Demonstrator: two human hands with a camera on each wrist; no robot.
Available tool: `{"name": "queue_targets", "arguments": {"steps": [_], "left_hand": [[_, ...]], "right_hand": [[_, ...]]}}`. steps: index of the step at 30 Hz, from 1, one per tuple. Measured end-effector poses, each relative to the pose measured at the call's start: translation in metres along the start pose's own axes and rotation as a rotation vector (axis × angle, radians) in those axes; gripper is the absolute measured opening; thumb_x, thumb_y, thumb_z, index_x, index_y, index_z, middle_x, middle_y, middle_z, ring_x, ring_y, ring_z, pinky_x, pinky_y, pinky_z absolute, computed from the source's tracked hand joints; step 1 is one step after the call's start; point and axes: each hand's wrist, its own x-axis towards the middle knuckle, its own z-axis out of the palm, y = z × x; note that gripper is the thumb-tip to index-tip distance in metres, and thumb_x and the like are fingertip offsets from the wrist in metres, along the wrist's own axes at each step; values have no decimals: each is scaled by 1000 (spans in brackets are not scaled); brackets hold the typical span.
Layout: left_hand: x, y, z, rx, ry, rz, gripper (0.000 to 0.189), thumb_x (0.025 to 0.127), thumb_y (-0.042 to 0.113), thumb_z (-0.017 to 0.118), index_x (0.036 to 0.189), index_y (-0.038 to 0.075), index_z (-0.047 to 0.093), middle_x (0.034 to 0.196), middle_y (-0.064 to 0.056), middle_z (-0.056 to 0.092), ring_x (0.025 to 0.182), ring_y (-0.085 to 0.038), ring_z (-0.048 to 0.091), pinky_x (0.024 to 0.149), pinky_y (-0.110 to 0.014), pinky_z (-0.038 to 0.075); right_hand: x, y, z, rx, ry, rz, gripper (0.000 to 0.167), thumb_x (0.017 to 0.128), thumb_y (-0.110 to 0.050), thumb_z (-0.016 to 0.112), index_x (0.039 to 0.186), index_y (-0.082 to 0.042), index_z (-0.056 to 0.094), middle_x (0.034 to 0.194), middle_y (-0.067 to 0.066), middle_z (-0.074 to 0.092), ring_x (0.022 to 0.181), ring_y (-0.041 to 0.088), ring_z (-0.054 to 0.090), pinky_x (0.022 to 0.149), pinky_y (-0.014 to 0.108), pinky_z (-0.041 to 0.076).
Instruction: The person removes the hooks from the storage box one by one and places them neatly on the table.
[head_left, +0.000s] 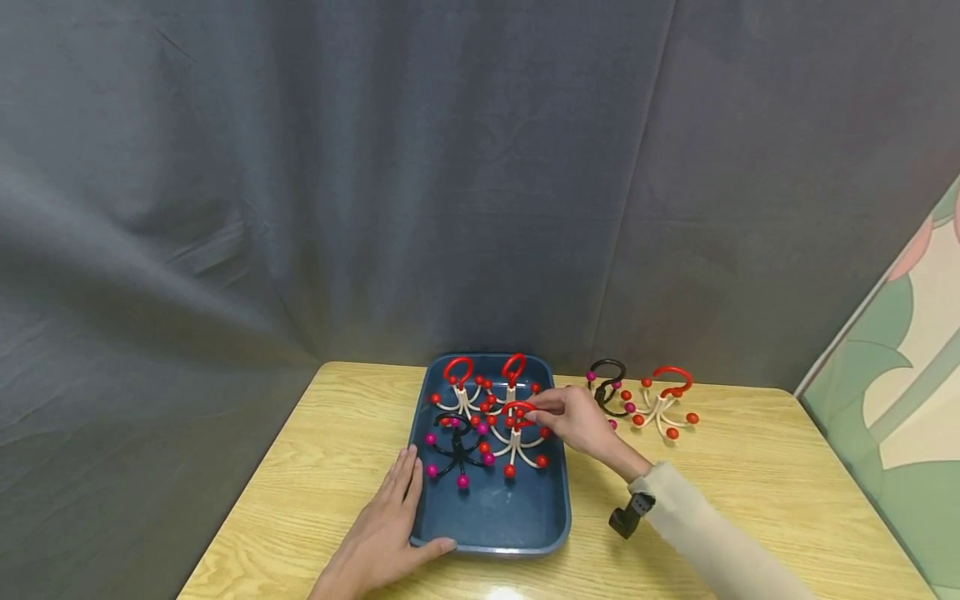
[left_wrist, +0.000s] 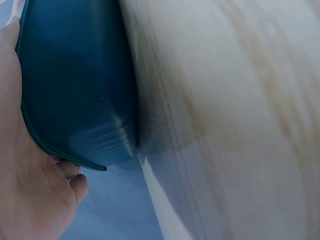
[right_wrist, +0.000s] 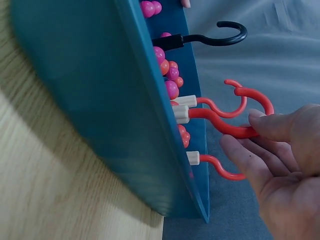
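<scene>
My right hand [head_left: 577,421] pinches the red hook [right_wrist: 220,125] of a white-legged hanger [head_left: 515,442] between thumb and fingers. This hanger's curved legs end in red balls and spread over the blue tray [head_left: 502,525], inside its rim. Beside it in the tray stands a black hanger [head_left: 458,450] with pink balls. Behind them are two more red-hooked white hangers, one at the back left [head_left: 462,402] and one at the back right [head_left: 512,395]. My left hand [head_left: 382,525] rests on the tray's near left corner, fingers extended along the side and thumb at the front rim.
On the wooden table [head_left: 720,492], right of the tray, stand another black hanger [head_left: 602,396] and another white one with a red hook [head_left: 661,407]. A grey curtain [head_left: 465,183] hangs behind the table; a leaf-patterned panel [head_left: 900,400] stands at the right.
</scene>
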Motion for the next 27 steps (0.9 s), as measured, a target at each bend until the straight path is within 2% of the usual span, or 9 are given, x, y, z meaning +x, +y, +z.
{"name": "queue_targets", "arguments": {"steps": [9,18,27], "left_hand": [[0,0,0,4,-4,-5,125,82,93,51,168,6,21,180,-10,5,167,-32,9,130,-54,30],[0,0,1,5,-3,-1,125,82,93,51,168,7,21,180,-9,5,167,-32,9,131,-54,29],[0,-1,0,-5,4,13,123,84,90,52,168,5,21,180,-10,4,167,-31,8,131,-53,28]], "right_hand": [[-1,-2,-1,0,-10,9,19,91,-10,81,110,-6,83,102,8,83,90,16,80,73,26,64],[-1,-8,-3,-6,-8,14,20,91,-8,80,111,-3,82,103,8,82,90,17,80,73,27,64],[-2,-18,-14,35,22,-23,21,93,-12,80,113,-6,82,105,8,82,91,18,80,70,19,61]]}}
